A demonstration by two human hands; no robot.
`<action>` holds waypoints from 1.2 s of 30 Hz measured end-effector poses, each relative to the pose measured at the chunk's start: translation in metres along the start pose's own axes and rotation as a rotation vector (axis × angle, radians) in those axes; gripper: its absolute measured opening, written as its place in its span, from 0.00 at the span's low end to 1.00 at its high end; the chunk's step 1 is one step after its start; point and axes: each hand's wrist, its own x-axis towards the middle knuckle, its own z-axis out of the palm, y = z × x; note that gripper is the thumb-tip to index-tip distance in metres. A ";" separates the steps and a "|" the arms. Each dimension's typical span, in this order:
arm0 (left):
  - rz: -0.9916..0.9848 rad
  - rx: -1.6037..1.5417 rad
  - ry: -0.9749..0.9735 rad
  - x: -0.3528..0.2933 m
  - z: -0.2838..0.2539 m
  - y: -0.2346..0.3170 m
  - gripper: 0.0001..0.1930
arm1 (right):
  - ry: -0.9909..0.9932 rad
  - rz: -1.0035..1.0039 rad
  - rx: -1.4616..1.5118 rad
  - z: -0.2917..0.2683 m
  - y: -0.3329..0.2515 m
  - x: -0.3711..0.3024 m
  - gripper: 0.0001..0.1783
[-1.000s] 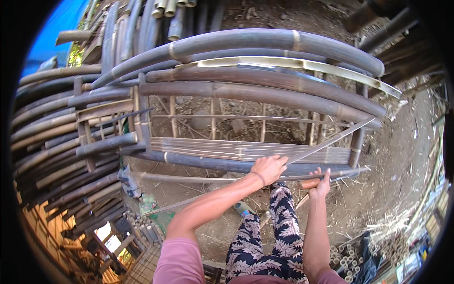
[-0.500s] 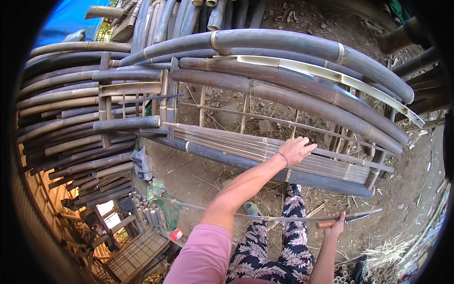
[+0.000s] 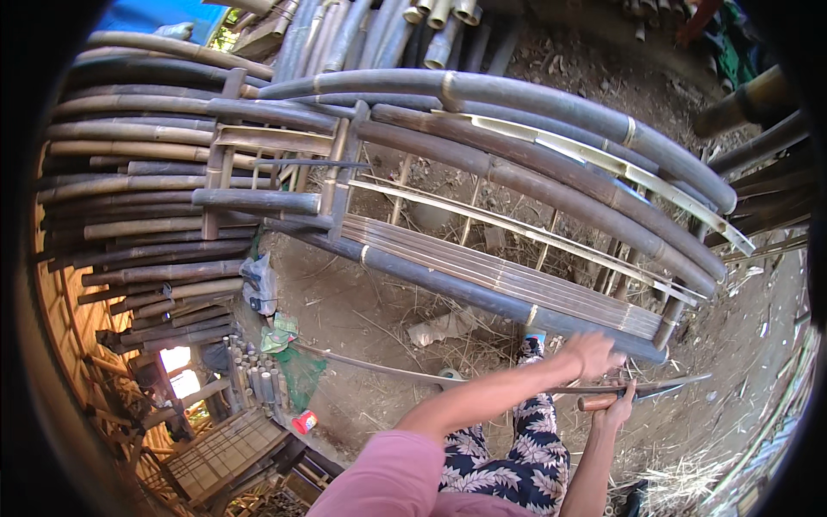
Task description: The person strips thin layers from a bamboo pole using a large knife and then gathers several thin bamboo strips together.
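Grips a wooden-handled metal blade (image 3: 597,402) and long, thin bamboo strip (image 3: 370,364) in the right hand (image 3: 613,410), near a dark, round bamboo rail (image 3: 448,283); shows the left hand (image 3: 589,355) nearby, too blurred to tell its grip.

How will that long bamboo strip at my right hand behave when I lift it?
The long bamboo strip will probably flex, being thin for its length. Its far end may droop, since your right hand is near the other end. It looks narrow, so likely light.

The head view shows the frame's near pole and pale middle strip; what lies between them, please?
Narrow bamboo slats, then a gap crossed by thin crossbars, in the head view.
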 end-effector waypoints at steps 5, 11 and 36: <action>0.021 -0.110 0.381 -0.164 0.076 -0.030 0.26 | -0.233 -0.104 0.075 0.037 -0.033 -0.101 0.19; 0.149 -0.409 0.881 -0.320 0.080 -0.022 0.12 | -0.899 0.153 0.334 0.061 -0.042 -0.310 0.17; 0.837 -0.776 1.933 -0.784 0.136 0.038 0.11 | -1.483 -0.649 -1.260 -0.085 0.054 -0.535 0.32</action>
